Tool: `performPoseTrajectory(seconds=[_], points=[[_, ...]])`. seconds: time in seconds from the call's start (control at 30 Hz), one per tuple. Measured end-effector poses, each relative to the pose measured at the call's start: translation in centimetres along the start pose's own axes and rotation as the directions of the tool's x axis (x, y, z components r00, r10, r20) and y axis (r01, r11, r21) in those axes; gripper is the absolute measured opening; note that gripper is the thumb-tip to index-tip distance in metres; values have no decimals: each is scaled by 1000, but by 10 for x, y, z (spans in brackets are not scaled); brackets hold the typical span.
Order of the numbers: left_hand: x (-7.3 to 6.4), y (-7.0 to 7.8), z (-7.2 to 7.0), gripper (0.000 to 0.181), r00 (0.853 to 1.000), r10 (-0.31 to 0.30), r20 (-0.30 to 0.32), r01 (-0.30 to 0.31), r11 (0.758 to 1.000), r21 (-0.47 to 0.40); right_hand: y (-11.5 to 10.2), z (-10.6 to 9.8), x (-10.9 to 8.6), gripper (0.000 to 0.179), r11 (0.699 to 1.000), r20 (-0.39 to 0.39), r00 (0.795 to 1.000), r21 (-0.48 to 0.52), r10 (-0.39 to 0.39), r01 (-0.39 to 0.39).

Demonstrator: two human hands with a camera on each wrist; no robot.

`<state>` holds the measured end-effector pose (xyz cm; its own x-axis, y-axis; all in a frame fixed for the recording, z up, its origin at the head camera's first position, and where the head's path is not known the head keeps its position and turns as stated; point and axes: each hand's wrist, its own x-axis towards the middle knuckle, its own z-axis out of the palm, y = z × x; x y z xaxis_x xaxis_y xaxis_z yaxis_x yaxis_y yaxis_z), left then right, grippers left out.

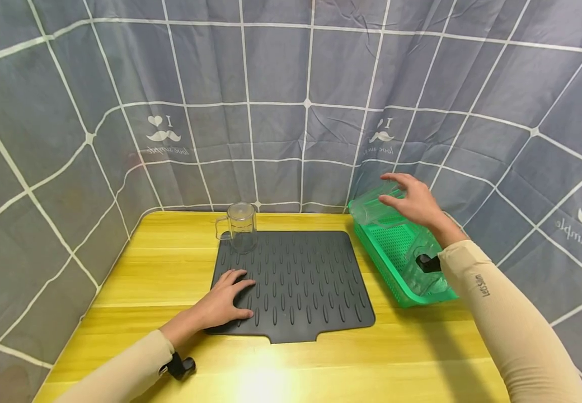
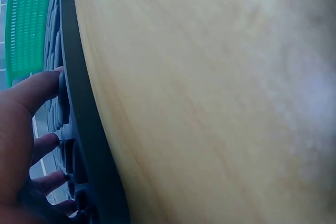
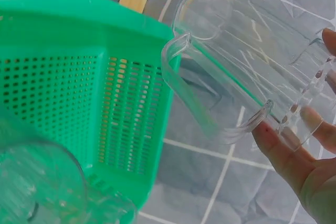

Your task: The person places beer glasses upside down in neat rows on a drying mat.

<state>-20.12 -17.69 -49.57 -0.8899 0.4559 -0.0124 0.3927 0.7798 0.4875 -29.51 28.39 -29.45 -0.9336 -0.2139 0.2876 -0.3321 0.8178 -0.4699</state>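
Observation:
My right hand [image 1: 414, 204] grips a clear glass mug [image 3: 236, 61] by one end, with fingers and thumb around it. The mug is tilted on its side over the far end of a green plastic basket [image 1: 392, 246], its handle showing in the right wrist view. My left hand [image 1: 223, 302] rests with spread fingers on the left side of a dark grey ridged drying mat [image 1: 296, 280]. Another clear glass mug [image 1: 243, 226] stands upright at the mat's far left corner, handle to the left.
More clear glassware [image 1: 419, 268] lies in the near part of the basket, partly hidden by my right forearm. The mat lies on a yellow wood-grain table [image 1: 170, 252]. A grey curtain [image 1: 276, 134] with white lines hangs behind and at both sides.

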Motion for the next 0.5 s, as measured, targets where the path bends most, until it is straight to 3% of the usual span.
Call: performPoseTrajectory(seconds=[0.5], points=[[-4,1,-3,73,1000,20,-2,-20,999,26,-6,19,-5,54,987,4,998,152,57,-57]])
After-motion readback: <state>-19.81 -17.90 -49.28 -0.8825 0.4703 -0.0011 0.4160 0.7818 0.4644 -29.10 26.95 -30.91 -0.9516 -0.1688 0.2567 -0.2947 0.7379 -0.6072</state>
